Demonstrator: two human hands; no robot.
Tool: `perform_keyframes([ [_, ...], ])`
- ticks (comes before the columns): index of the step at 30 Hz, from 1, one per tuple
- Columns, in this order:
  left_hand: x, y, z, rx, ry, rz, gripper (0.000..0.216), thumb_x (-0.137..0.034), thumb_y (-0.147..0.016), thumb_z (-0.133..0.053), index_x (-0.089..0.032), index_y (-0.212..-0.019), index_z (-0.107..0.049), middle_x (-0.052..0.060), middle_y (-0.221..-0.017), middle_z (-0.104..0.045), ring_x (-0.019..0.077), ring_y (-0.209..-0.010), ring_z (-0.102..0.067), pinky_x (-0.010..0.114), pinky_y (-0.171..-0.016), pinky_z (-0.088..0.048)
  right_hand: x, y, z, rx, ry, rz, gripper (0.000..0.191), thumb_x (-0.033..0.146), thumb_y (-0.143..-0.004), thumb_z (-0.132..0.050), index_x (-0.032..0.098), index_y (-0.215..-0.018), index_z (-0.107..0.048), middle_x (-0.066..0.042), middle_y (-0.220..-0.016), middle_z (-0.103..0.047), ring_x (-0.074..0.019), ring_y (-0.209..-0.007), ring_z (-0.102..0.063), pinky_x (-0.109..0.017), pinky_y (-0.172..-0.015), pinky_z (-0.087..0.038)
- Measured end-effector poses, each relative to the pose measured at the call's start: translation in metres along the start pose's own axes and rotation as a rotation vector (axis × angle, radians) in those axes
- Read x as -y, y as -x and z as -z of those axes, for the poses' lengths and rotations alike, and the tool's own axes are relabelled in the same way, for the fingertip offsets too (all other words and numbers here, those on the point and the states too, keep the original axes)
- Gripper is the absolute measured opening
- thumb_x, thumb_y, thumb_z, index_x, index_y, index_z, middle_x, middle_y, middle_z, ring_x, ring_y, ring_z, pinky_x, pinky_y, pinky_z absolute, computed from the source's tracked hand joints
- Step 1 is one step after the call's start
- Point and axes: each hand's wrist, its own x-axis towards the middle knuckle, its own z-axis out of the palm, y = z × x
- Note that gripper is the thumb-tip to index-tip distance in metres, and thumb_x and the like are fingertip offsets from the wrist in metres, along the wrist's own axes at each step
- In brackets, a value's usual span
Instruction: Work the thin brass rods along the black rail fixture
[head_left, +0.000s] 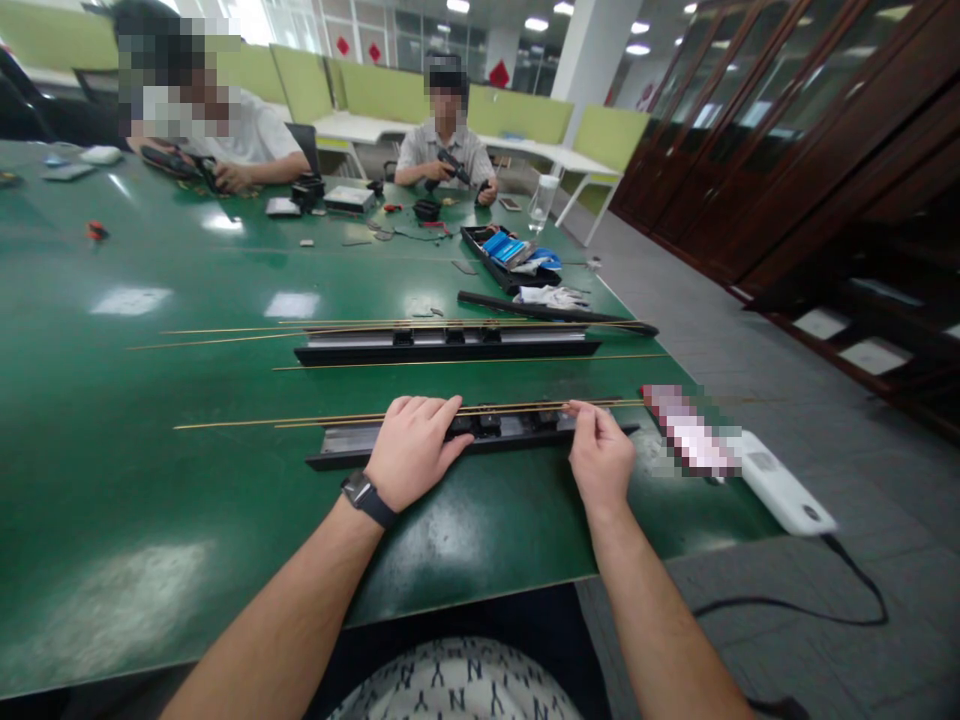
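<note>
On the green table in front of me lies a dark metal rail [517, 437] with a silver inner channel and several small black blocks in it. Over its left part is my left hand [412, 447], with a black watch on the wrist; the fingers curl over the far side and the thumb lies along the near side. Thin brass-coloured rods [300, 421] run lengthwise along the rail. Near the right end, my right hand [602, 452] has thumb and index finger pinched together on one of these rods. The fingertips' far side is partly hidden.
Beyond is a second similar rail [450, 350] with more rods, then a black bar [555, 312] and a black tray [491, 262] of blue items. A phone [686, 430] and white power bank [784, 482] lie at the right table edge. Two people work across the table.
</note>
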Motion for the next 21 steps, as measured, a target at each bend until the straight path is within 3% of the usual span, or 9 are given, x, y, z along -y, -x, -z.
perform_keyframes([
  [10, 0.0004, -0.0001, 0.0000, -0.004, 0.004, -0.002, 0.043, -0.046, -0.100, -0.060, -0.020, -0.134, -0.061, 0.012, -0.118, -0.075, 0.0294, -0.110, -0.067, 0.045, -0.096, -0.044, 0.0027, 0.0029, -0.0008, 0.066, -0.062, 0.028, 0.038, 0.048, -0.103, -0.053, 0.020, -0.108, -0.079, -0.008, -0.104, -0.082, -0.0243, -0.100, -0.078, -0.037, -0.095, -0.059],
  [21, 0.0004, 0.0004, -0.0008, 0.000, -0.003, 0.001, 0.044, -0.046, -0.100, -0.060, -0.018, -0.134, -0.061, 0.012, -0.118, -0.075, 0.0294, -0.110, -0.067, 0.046, -0.097, -0.044, 0.0007, 0.0008, -0.0011, 0.018, -0.065, -0.003, 0.041, 0.048, -0.104, -0.051, 0.019, -0.108, -0.078, -0.008, -0.101, -0.082, -0.0234, -0.096, -0.078, -0.036, -0.093, -0.059],
])
